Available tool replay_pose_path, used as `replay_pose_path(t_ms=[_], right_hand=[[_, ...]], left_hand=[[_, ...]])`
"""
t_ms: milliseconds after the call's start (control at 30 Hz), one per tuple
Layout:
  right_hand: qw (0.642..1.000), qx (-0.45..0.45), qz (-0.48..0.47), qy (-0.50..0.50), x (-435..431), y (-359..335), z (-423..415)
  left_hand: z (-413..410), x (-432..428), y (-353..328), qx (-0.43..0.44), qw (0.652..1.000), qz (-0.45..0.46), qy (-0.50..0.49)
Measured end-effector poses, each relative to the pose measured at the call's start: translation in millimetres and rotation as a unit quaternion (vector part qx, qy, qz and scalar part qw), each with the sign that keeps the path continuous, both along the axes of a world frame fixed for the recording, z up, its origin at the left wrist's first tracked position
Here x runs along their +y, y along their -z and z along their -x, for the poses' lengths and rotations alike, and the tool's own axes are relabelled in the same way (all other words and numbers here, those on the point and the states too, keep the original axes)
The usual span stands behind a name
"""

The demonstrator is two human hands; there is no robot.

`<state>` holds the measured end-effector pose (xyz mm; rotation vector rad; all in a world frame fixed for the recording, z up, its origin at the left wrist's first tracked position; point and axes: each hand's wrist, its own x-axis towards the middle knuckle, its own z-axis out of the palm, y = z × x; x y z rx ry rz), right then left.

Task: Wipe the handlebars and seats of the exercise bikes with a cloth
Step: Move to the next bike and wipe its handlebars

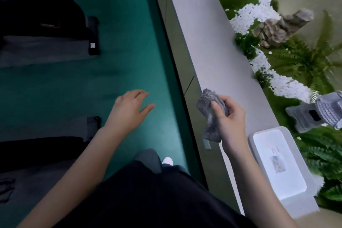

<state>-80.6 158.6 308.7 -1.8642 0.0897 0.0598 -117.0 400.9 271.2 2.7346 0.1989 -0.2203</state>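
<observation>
My right hand [229, 116] grips a crumpled grey cloth [211, 109] above the white ledge [199, 42] on the right. The cloth hangs down below my fingers. My left hand [129, 109] hovers over the green floor [125, 42] with fingers spread and nothing in it. Dark bases of exercise machines [93, 35] lie along the left edge, in shadow. No handlebar or seat is in sight.
A white plastic box [277, 163] rests on the ledge at lower right. Beyond the ledge is a decorative bed with ferns [314, 61], white pebbles [249, 13], a rock [281, 26] and a grey stone lantern [318, 113]. My dark clothing and a white shoe [167, 161] fill the bottom.
</observation>
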Motion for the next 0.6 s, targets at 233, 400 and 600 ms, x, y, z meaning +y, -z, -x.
replay_pose_path(t_ms=[233, 400, 600], right_hand=[[0.996, 0.022, -0.002, -0.090, 35.4, 15.9, -79.3], [0.992, 0.014, -0.003, -0.127, 86.7, 22.3, -148.9], [0.988, 0.006, 0.008, -0.152, 167.9, 11.8, -239.3]], left_hand=[[-42.2, 28.9, 3.4, 0.015, 0.996, 0.001, -0.091], [-88.5, 76.3, 15.3, 0.015, 0.991, 0.001, -0.135], [-162.6, 146.7, 21.6, 0.042, 0.986, 0.020, -0.159]])
